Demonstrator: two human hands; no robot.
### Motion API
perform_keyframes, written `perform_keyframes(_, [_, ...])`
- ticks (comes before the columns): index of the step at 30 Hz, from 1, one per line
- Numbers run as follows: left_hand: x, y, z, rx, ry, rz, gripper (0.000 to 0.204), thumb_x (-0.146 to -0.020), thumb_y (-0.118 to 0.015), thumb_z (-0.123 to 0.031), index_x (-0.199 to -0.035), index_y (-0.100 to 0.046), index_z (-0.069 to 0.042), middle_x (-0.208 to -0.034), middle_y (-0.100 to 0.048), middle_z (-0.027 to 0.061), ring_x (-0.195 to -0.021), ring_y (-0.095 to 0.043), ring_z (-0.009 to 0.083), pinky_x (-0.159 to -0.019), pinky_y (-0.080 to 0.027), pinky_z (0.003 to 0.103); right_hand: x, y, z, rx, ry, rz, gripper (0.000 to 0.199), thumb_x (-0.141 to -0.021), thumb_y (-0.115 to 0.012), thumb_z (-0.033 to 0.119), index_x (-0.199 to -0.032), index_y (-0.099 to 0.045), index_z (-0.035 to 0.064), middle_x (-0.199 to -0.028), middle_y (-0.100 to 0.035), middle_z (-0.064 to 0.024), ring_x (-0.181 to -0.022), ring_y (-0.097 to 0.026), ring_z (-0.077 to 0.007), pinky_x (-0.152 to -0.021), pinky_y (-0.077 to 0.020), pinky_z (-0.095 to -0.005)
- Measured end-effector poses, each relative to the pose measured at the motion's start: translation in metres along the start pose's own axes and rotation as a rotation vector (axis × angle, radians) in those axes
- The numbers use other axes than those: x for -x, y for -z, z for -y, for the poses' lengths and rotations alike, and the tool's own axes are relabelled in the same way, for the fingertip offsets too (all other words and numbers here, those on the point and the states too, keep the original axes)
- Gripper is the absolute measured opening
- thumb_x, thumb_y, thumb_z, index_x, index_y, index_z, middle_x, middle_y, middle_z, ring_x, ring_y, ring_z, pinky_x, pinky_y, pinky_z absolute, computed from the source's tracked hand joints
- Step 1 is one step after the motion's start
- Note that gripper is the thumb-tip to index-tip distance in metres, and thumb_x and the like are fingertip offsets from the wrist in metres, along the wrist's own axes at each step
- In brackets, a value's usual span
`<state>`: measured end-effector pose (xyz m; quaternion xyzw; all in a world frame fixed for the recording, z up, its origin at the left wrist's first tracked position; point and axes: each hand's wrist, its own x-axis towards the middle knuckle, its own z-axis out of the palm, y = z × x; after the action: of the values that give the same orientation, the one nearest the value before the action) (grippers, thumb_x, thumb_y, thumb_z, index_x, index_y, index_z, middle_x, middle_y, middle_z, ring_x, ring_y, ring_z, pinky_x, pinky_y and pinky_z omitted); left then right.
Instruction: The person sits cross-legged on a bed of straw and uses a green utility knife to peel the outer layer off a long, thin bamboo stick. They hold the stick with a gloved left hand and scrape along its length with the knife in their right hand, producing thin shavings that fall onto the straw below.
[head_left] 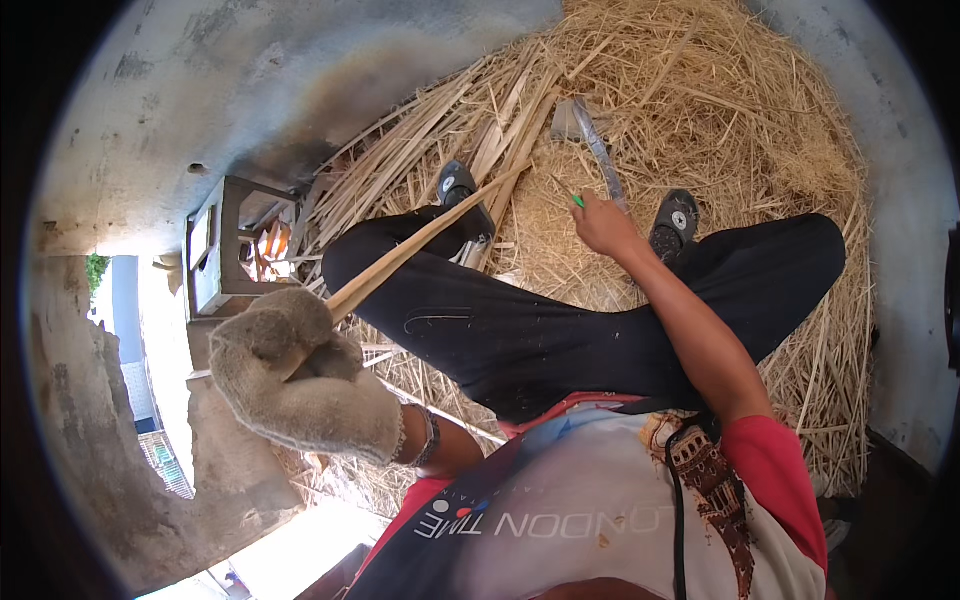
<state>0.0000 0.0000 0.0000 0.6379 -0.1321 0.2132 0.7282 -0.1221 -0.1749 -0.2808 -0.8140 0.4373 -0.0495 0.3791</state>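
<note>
My left hand (pixel 295 375), in a thick, dirty knitted glove, is closed round the near end of a long pale strip of split bamboo or wood (pixel 425 237). The strip slants up and away over my left leg, its thin end near the middle of the shavings. My bare right hand (pixel 606 224) is closed on a small tool with a green part (pixel 578 201); a thin point stands out beyond the green, and the fist hides the rest. Just behind that hand is a long grey metal blade (pixel 597 147), its lower end partly hidden by the fingers.
A large heap of straw-like shavings (pixel 700 90) covers the floor around my feet. Long loose strips (pixel 440 135) lie at the far left. A small wooden stand (pixel 215 245) is against the left wall (pixel 140 190). My bent legs (pixel 560 345) lie between my hands.
</note>
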Motion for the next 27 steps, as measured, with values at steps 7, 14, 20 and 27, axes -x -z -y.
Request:
perform_keyframes(7, [-0.009, 0.013, 0.025, 0.078, -0.096, 0.146, 0.028, -0.087, -0.048, -0.023, -0.091, -0.060, 0.002, -0.081, -0.063, 0.0151, -0.067, -0.066, 0.0193, -0.057, -0.056, 0.028, 0.047, 0.002, 0.107, -0.295, 0.331, -0.184, 0.027, -0.102, -0.047, 0.028, -0.098, -0.050, 0.0014, -0.065, -0.060, -0.0268, -0.063, -0.061, -0.0481, -0.061, -0.0463, -0.0561])
perform_keyframes(14, [-0.008, 0.023, 0.019, 0.040, 0.026, 0.022, 0.044, -0.092, -0.050, -0.034, -0.112, -0.053, 0.005, -0.104, -0.061, 0.0147, -0.083, -0.069, 0.0219, -0.070, -0.062, 0.031, 0.027, -0.011, 0.105, -0.111, 0.191, -0.159, 0.026, -0.102, -0.048, 0.027, -0.100, -0.050, 0.0015, -0.062, -0.059, -0.0260, -0.060, -0.061, -0.0484, -0.057, -0.0479, -0.0553])
perform_keyframes(20, [-0.005, 0.016, 0.023, 0.050, -0.025, -0.006, 0.050, -0.093, -0.050, -0.036, -0.118, -0.055, 0.007, -0.107, -0.063, 0.0182, -0.087, -0.072, 0.0228, -0.071, -0.067, 0.032, 0.018, -0.021, 0.103, -0.080, 0.194, -0.188, 0.023, -0.101, -0.049, 0.025, -0.105, -0.052, 0.0022, -0.063, -0.060, -0.0269, -0.063, -0.063, -0.0493, -0.058, -0.0494, -0.0574])
perform_keyframes(27, [-0.009, -0.003, 0.015, 0.008, -0.076, 0.087, 0.030, -0.086, -0.048, -0.028, -0.083, -0.061, -0.001, -0.076, -0.061, 0.0125, -0.059, -0.062, 0.0186, -0.049, -0.052, 0.027, 0.011, -0.032, 0.100, -0.112, 0.169, -0.214, 0.020, -0.097, -0.051, 0.020, -0.099, -0.054, 0.0002, -0.068, -0.063, -0.0292, -0.068, -0.065, -0.0494, -0.063, -0.0526, -0.0568])
